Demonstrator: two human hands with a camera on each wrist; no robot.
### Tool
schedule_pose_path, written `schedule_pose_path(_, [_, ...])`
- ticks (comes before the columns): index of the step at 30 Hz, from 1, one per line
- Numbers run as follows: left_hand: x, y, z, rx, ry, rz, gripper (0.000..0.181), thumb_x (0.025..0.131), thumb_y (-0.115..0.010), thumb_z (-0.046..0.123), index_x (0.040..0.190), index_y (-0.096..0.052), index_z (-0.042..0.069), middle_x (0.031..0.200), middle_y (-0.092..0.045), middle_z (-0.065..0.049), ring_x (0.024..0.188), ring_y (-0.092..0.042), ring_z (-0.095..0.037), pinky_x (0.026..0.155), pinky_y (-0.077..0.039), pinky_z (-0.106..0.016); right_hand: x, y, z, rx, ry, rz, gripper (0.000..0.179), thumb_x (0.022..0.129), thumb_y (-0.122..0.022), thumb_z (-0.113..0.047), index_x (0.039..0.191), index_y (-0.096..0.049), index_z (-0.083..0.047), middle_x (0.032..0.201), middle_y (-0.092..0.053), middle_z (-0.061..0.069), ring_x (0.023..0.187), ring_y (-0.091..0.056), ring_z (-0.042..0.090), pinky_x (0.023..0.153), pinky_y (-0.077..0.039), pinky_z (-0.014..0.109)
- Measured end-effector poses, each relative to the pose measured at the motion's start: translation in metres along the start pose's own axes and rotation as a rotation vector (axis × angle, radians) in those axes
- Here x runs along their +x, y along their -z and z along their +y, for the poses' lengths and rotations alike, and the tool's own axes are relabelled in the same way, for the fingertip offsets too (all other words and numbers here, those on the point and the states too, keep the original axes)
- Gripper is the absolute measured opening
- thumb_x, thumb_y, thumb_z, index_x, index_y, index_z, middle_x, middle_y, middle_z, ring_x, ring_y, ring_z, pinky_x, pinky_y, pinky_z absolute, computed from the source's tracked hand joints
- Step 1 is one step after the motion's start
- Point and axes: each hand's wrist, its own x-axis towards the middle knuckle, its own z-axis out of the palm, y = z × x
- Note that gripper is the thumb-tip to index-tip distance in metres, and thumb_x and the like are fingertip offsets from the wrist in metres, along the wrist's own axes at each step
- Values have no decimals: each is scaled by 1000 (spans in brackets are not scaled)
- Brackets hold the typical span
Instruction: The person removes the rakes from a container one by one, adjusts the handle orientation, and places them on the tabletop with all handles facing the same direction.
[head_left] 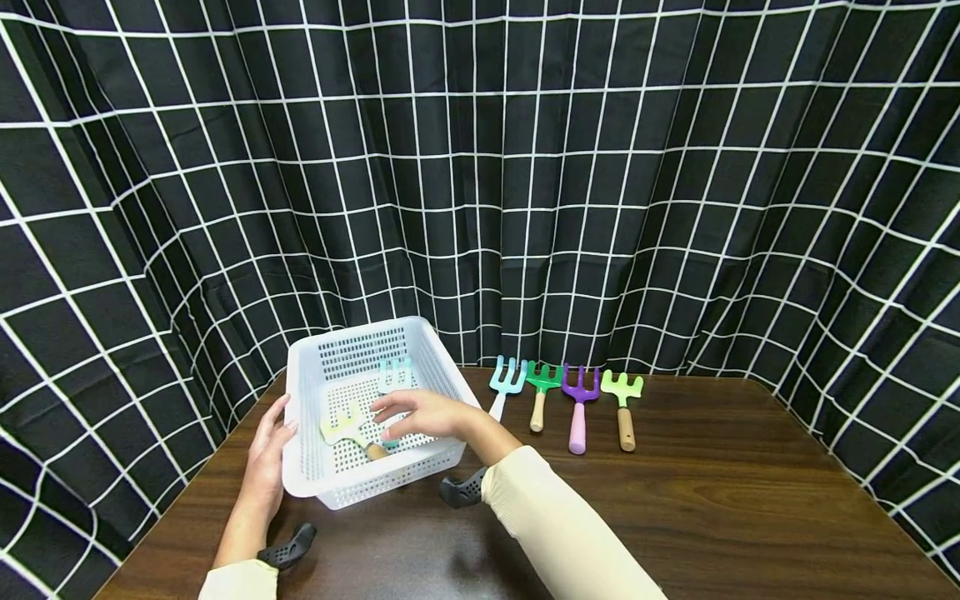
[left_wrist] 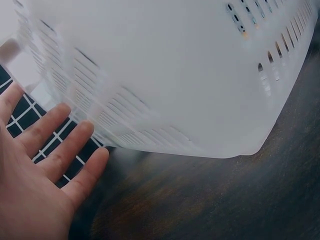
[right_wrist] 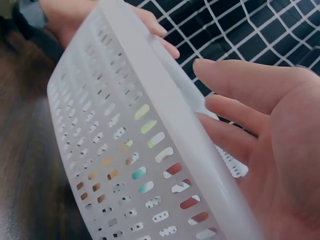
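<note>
From my end, head view: white basket (head_left: 397,482) left of centre, low in the frame, on the brown table (head_left: 712,475). Left hand (head_left: 264,462) is at the basket's left rim, fingertips up against it, palm toward the side wall. Left wrist view has those fingers fairly straight and spread, not wrapped round anything.

Right hand (head_left: 431,412) reaches over the right side into the basket. Fingers loosely bent, thumb apart from them; right wrist view shows nothing gripped. Can't tell whether the fingertips touch anything inside.

Two toy garden forks in the basket: a pale yellow-green fork (head_left: 345,429) with a wooden handle, toward its left, and a light blue fork (head_left: 394,384) toward the back, partly hidden from me by the right hand.

Four more in a row, right of centre, tines toward the top of the frame. From left: blue fork (head_left: 505,390) with white handle, dark green fork (head_left: 540,400) with pale wood handle, purple fork (head_left: 578,407) with pink handle, lime fork (head_left: 625,410) with wooden handle. Black gridded curtain (head_left: 589,189) fills the upper frame.
</note>
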Motion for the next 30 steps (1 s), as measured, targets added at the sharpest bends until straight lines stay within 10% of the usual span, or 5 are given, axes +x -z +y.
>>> schedule_pose_path(9, [1,0,-1,-21,-13,-5,45,105,-40,15,147,-27,9,113,-63,4,92,-65,-11,72,-52,-23,12,2,8,90,-109,-141,54,91,-63,-17,142,-47,-10,131,-61,7,107,-60,14,96,-41,53])
schedule_pose_path(19, [0,-2,-3,10,10,15,48,105,-41,15,149,-24,8,113,-62,4,91,-65,-10,71,-53,-23,18,2,14,62,-220,-214,52,93,-62,-26,140,-50,-9,110,-65,-1,114,-57,34,85,-47,39])
schedule_pose_path(30, [1,0,-5,-7,-28,11,47,103,-43,15,148,-30,12,115,-61,-2,91,-66,-12,70,-53,-23,24,-2,16,-126,-200,-288,45,92,-61,-27,133,-58,-9,124,-55,-3,101,-54,7,91,-46,31])
